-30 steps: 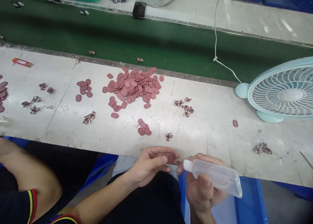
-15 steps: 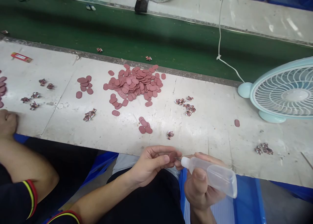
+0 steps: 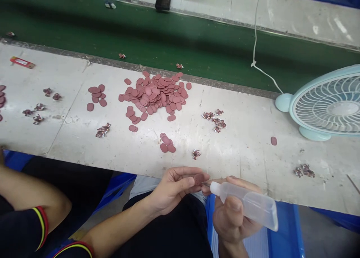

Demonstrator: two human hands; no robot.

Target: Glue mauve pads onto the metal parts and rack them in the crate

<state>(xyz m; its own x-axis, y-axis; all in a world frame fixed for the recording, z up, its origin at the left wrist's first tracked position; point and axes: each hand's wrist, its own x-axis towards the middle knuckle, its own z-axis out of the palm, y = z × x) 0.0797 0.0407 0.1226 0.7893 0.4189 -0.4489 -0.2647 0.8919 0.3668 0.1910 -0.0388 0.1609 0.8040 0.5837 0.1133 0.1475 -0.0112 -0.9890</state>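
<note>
My left hand [image 3: 176, 188] pinches a reddish-brown oval disc [image 3: 199, 178] between thumb and fingers, over the table's front edge. Wrapped in my right hand [image 3: 234, 215] is a translucent squeeze bottle [image 3: 250, 203] with a white cap and a thin needle tip. The bottle lies tilted, its tip at the disc's lower right side; whether it touches the disc I cannot tell. Just beyond my hands sit a small brown-and-white figure-like piece [image 3: 196, 154] and a few loose oval discs [image 3: 167, 143].
A big pile of oval discs [image 3: 157, 95] covers the table's middle. Clusters of small brown-and-white pieces [image 3: 215, 121] lie around it. A pale blue fan [image 3: 334, 104] stands at right, its white cord crossing the green belt [image 3: 210, 48]. At left is another person's arm [image 3: 33, 190].
The bottle and my right hand have shifted slightly right. Small pieces on the green belt have moved right. The other person's hand has drawn back toward the left edge.
</note>
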